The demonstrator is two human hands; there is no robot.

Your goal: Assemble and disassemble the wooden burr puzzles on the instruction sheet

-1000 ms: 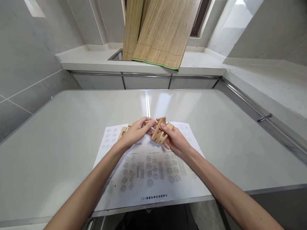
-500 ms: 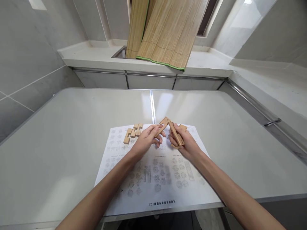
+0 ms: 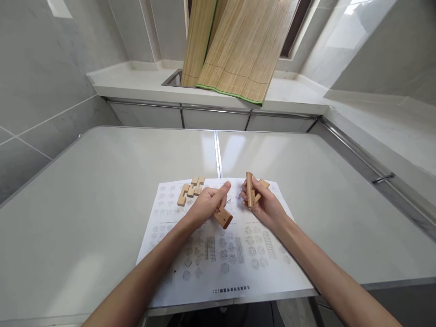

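My left hand (image 3: 208, 204) is closed around a notched wooden puzzle piece (image 3: 224, 219), whose rounded end sticks out below the fingers toward me. My right hand (image 3: 264, 197) grips wooden puzzle pieces: a long bar (image 3: 250, 190) stands nearly upright at the fingertips, and a lighter piece (image 3: 264, 183) shows behind the thumb. How the pieces in the right hand fit together is partly hidden by the fingers. Beyond my left hand, several notched wooden blocks (image 3: 183, 195) lie close together on a printed sheet (image 3: 235, 284). Both hands are above that sheet, apart from each other.
The sheet, covered with small diagrams, lies at the near edge of a white folding table (image 3: 85, 195) with a centre seam. Behind the table runs a counter (image 3: 136, 85) with a sink (image 3: 174, 78). A bamboo mat (image 3: 238, 54) hangs over the counter's edge.
My left hand has drawn its piece away from the right hand's pieces and turned it to point toward me. In the right hand, the bar has swung more upright.
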